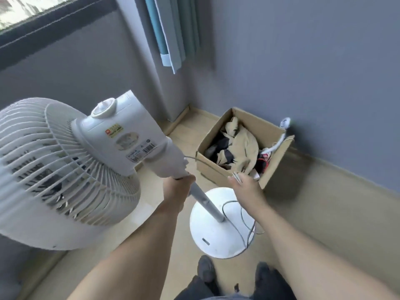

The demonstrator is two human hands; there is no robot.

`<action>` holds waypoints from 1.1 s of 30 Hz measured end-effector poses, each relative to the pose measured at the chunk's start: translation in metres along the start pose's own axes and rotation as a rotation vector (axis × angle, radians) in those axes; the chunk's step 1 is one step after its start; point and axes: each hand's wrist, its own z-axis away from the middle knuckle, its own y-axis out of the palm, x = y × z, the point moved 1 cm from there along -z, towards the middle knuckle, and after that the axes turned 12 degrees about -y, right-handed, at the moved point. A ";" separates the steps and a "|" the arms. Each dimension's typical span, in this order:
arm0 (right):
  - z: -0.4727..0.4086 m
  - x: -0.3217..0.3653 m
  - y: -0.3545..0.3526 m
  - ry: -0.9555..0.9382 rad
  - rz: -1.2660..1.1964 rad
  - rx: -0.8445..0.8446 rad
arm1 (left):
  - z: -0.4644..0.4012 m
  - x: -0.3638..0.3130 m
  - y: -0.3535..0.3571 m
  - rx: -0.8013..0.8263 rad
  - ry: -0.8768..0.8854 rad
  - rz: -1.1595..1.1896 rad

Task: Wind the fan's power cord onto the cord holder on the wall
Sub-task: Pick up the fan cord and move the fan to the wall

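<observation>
A white pedestal fan [65, 165] stands on the floor with its head tilted left and its round base [214, 241] below. My left hand [179, 191] is closed around the fan's pole just under the motor housing. My right hand [246, 189] holds a bundle of the grey power cord [244, 221] over the base, with loops hanging down and a strand running up to the fan's neck. A white hook-like cord holder [285, 122] is fixed low on the right wall, behind the box.
An open cardboard box [275, 165] with cloths and cables sits against the right wall. A blue curtain [171, 33] hangs in the corner. A window [32, 16] is at the upper left. My feet [233, 276] are at the bottom.
</observation>
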 end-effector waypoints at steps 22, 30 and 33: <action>0.317 -0.259 -0.384 0.333 -0.120 -0.755 | 0.308 0.106 0.467 0.676 0.161 -0.370; 0.344 -0.350 -0.473 0.540 -0.357 -0.823 | 0.340 0.132 0.628 0.763 0.133 -0.472; 0.341 -0.387 -0.517 0.573 -0.412 -0.860 | 0.347 0.138 0.692 0.800 0.085 -0.489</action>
